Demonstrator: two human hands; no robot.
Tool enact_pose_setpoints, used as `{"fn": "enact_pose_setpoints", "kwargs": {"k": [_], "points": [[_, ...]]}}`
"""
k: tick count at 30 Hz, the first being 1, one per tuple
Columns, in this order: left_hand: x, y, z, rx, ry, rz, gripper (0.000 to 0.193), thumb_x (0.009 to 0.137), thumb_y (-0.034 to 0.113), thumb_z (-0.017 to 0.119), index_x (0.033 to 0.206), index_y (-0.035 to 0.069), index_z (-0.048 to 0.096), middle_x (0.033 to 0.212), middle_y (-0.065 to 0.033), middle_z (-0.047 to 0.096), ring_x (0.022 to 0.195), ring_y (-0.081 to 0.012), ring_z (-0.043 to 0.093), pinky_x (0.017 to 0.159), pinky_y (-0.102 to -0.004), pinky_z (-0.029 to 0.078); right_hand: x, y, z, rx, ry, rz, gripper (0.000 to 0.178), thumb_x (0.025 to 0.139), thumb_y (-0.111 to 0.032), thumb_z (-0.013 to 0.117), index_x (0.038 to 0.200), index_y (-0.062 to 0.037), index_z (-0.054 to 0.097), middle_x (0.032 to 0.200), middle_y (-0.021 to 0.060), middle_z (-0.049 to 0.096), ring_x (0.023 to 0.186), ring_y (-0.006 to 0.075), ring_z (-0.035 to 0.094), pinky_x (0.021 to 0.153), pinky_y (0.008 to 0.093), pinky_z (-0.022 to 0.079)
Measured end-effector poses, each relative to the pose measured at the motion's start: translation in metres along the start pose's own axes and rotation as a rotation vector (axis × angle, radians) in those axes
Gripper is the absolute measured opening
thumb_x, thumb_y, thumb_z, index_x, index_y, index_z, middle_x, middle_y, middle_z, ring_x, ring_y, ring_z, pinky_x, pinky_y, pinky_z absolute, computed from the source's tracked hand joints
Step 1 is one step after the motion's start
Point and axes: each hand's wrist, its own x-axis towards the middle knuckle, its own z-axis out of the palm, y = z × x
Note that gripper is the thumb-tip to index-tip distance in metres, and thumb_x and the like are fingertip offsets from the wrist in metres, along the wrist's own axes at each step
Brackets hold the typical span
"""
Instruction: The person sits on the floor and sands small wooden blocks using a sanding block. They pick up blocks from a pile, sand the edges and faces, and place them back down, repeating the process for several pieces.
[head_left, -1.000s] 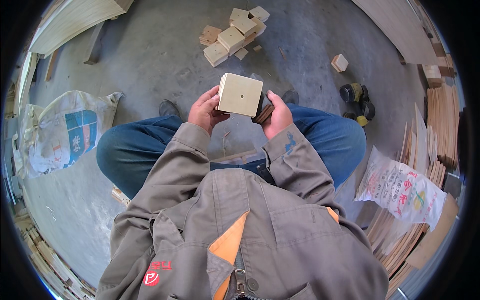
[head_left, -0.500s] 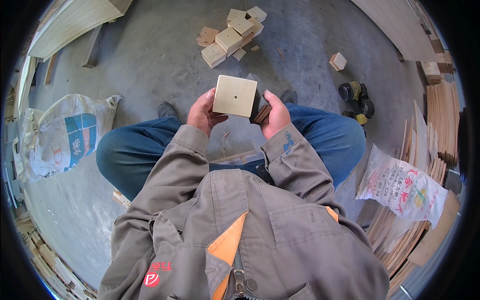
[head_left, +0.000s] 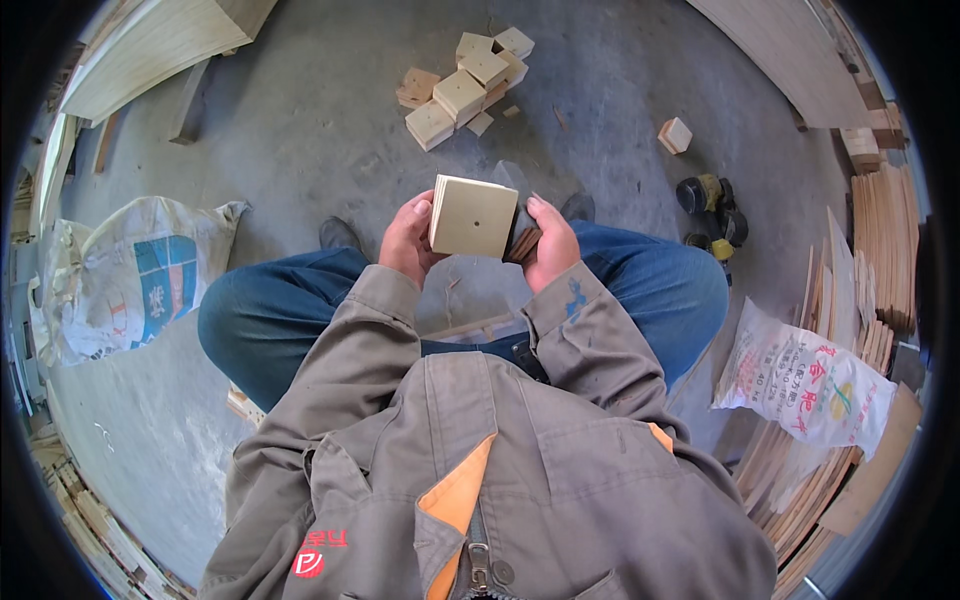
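Note:
In front of me my left hand [head_left: 405,240] is closed on the left edge of a stack of square wooden plates [head_left: 474,218], pale, with a small hole in the middle of the top face. Against the stack's right side is a dark object with brown layered edges [head_left: 524,243], and my right hand [head_left: 553,243] is closed on it. A grey, see-through part sticks out beyond the stack there. Just what this object is, I cannot make out. The fingers under the stack are hidden.
Several similar wooden blocks [head_left: 460,97] lie piled on the floor ahead, and a single block [head_left: 675,136] lies farther right. A cordless power tool [head_left: 712,208] rests beyond my right knee. Sacks flank me, one left [head_left: 140,280], one right [head_left: 805,375] on wood strips.
The stack and both hands have come slightly lower in the picture. The stack has tilted, so its left layered edge shows more. Both hands keep their hold.

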Motion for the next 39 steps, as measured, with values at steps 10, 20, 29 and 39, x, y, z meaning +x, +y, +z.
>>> {"fn": "enact_pose_setpoints", "kwargs": {"k": [10,20,29,39], "points": [[0.004,-0.015,-0.007,0.159,0.001,0.203,0.105,0.066,0.02,0.095,0.15,0.001,0.033,0.134,-0.0186,0.056,0.125,-0.0291,0.056,0.109,-0.0432,0.045,-0.006,-0.006,0.008,0.001,-0.115,-0.04,0.046,0.1,-0.013,0.057,0.141,0.0085,0.052,0.129,0.017,0.063,0.114,0.0237,0.064,0.099,0.0356,0.051],[0.009,-0.015,-0.008,0.085,-0.062,0.137,0.097,0.067,0.011,0.092,0.148,0.0,0.04,0.137,-0.0146,0.058,0.13,-0.027,0.054,0.112,-0.0414,0.043,-0.007,-0.007,0.008,-0.019,-0.101,-0.041,0.046,0.1,-0.012,0.059,0.14,0.0089,0.052,0.129,0.017,0.063,0.113,0.0229,0.064,0.098,0.034,0.052],[0.007,-0.016,-0.01,0.057,-0.057,0.148,0.097,0.066,0.009,0.091,0.149,0.002,0.04,0.138,-0.0143,0.057,0.13,-0.028,0.054,0.112,-0.0429,0.042,-0.009,-0.009,0.012,-0.068,-0.133,-0.059,0.047,0.1,-0.011,0.057,0.142,0.009,0.05,0.13,0.0177,0.062,0.114,0.0228,0.065,0.099,0.0344,0.053],[0.005,-0.01,-0.006,0.031,-0.076,0.209,0.104,0.062,0.009,0.093,0.149,0.005,0.036,0.135,-0.0146,0.058,0.129,-0.0291,0.055,0.112,-0.0466,0.044,-0.013,-0.013,0.016,-0.06,-0.178,-0.086,0.047,0.101,-0.011,0.056,0.143,0.0086,0.049,0.131,0.0169,0.062,0.116,0.0227,0.064,0.101,0.0345,0.052]]}}
